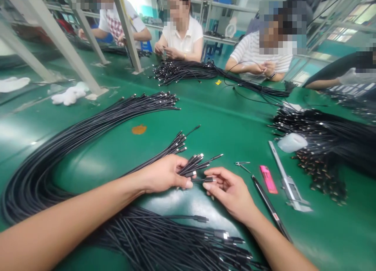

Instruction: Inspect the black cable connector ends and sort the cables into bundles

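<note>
A bunch of black USB cables [190, 163] is gripped in my left hand [167, 171], their metal-tipped plugs fanning out past the fingers. One cable plug [208, 179] sticks out below the others, toward my right hand [230, 190]. The thumb and index finger of that hand close loosely around this plug, the other fingers curled behind it. Under my left forearm lies a thick bundle of black cables [164, 231], plug ends at the lower right. It bends round at the left, and another set of plug ends [167, 100] lies farther back on the green table [223, 126].
Right of my hands lie a black pen [268, 206], a pink object [268, 179], a caliper [288, 179] and small nail clippers [243, 165]. More cable heaps [326, 141] lie at the right. Several people sit across the table; metal posts [127, 31] stand at left.
</note>
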### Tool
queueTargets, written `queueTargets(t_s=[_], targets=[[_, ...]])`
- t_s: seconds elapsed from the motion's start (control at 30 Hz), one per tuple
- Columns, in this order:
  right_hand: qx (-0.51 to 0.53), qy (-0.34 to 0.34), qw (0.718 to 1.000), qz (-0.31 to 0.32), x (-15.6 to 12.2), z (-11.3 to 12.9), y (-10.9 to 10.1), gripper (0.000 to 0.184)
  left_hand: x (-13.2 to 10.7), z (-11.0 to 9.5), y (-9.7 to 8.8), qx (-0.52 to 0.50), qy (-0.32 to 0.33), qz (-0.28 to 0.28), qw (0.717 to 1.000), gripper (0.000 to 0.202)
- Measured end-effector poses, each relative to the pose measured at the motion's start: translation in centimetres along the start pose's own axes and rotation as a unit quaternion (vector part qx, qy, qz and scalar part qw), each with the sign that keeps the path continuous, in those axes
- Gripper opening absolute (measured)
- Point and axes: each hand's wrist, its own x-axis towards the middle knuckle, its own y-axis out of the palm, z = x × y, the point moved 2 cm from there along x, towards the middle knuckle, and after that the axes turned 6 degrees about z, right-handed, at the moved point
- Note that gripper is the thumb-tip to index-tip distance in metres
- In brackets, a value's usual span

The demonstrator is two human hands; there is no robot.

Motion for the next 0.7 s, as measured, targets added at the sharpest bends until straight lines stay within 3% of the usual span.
queueTargets(t_s=[0.37,0.57,0.7], targets=[[-0.063,-0.018,0.998,-0.002,0.1,0.5,0.0,0.029,0.1,0.2,0.0,0.018,0.001,0.023,1.000,0.029],[-0.129,-0.081,0.988,0.000,-0.1,1.3,0.0,0.016,-0.1,-0.1,-0.7,0.033,0.022,0.020,0.999,0.026],[-0.151,-0.123,0.980,0.046,-0.2,2.2,0.2,0.013,-0.4,-0.1,-1.7,0.044,0.010,0.020,0.999,0.025]])
